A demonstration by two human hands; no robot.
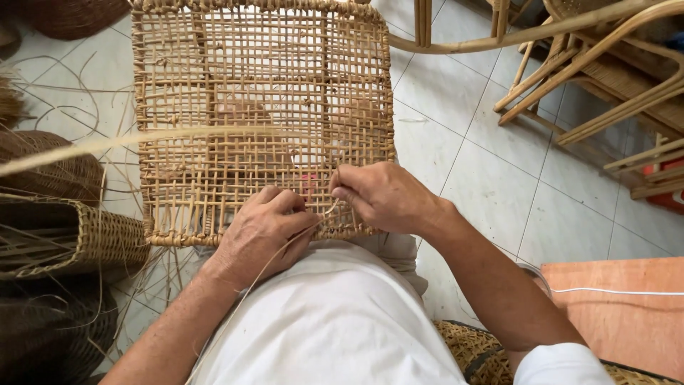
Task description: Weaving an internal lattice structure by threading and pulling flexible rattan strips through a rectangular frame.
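Observation:
A square woven rattan panel [263,93] with an open grid rests on my lap and stretches away from me. My left hand [262,232] lies on its near edge, fingers curled around a thin cane strand [246,292] that trails down over my white shirt. My right hand [381,196] pinches the same strand at the panel's near edge, just right of the left hand. A long pale strip [107,142] crosses over the panel from the left.
Woven baskets [71,239] and loose cane strips lie on the tiled floor [491,178] at the left. Rattan chair frames [598,78] stand at the upper right. A reddish board [620,306] with a white cable lies at the lower right.

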